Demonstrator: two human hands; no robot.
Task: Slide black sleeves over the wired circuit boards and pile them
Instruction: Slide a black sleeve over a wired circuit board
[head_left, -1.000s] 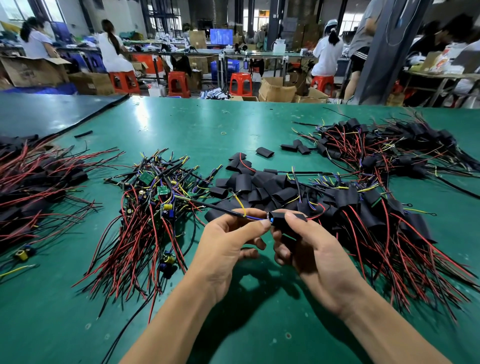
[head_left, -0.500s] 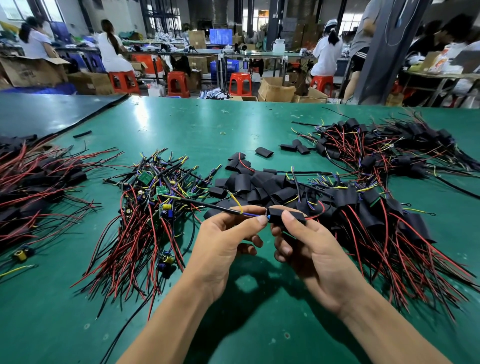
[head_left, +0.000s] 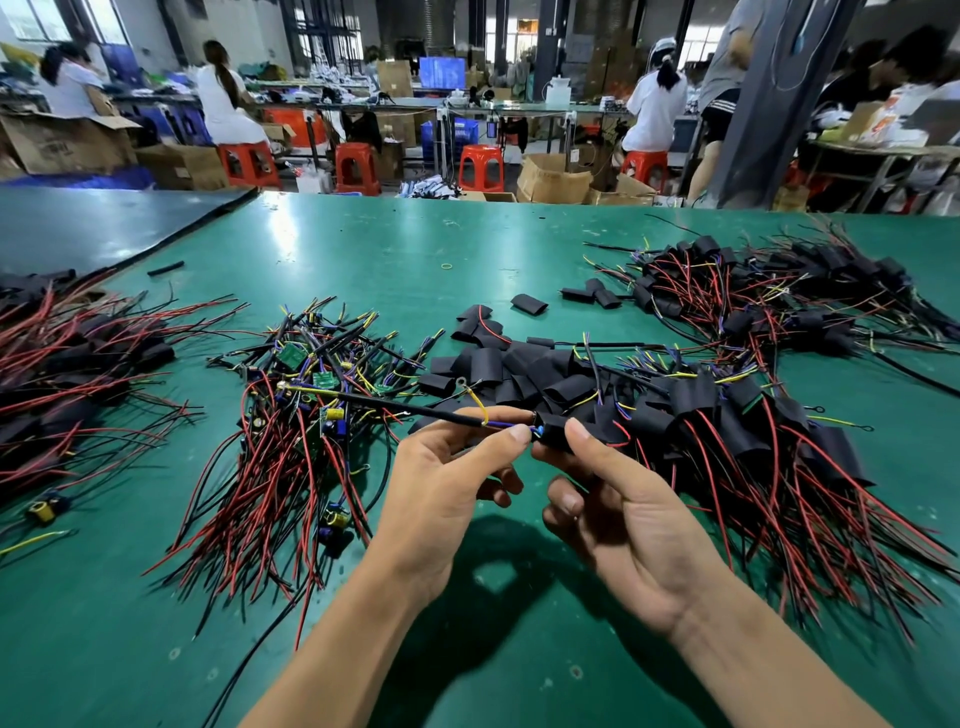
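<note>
Sleeve (head_left: 553, 431) in R hand (head_left: 618, 512) pinch, axis horiz.; L hand (head_left: 447, 486) pinches wires (head_left: 395, 408), running up-left.

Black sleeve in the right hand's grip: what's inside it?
At the black sleeve's left mouth, blue and yellow wires enter, pinched by the left hand. The right hand holds the sleeve; whatever board is inside is covered.

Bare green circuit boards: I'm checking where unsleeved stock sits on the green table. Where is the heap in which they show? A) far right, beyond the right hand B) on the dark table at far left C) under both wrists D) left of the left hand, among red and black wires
D: the green circuit boards show in the wire heap left of the left hand; the piles right of the right hand are black-sleeved.
</note>
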